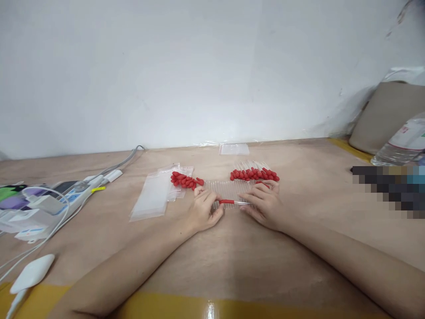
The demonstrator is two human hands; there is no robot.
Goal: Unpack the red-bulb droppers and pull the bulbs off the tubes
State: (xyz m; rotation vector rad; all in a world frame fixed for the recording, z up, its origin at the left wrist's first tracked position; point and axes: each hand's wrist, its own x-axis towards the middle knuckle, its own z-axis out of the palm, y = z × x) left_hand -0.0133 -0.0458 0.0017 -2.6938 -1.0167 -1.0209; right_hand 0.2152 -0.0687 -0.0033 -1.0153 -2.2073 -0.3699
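Observation:
A glass dropper (227, 201) with a red rubber bulb lies level between my hands. My left hand (206, 209) pinches the bulb end. My right hand (264, 204) is closed on the clear tube of the same dropper. Just behind and beneath them, clear glass tubes (226, 188) lie side by side in a row on the table. Red rubber bulbs (183, 180) sit in a heap to the left of that row. Beyond my right hand, several droppers (254, 174) lie together with red bulbs toward me and tubes pointing at the wall.
Clear plastic bags (151, 195) lie left of the red bulbs, and another small bag (234, 149) lies by the wall. A power strip (71, 199) with plugs and cables is at the left, a white adapter (33, 272) nearer. A water bottle (403, 141) and grey bin (385, 115) stand right.

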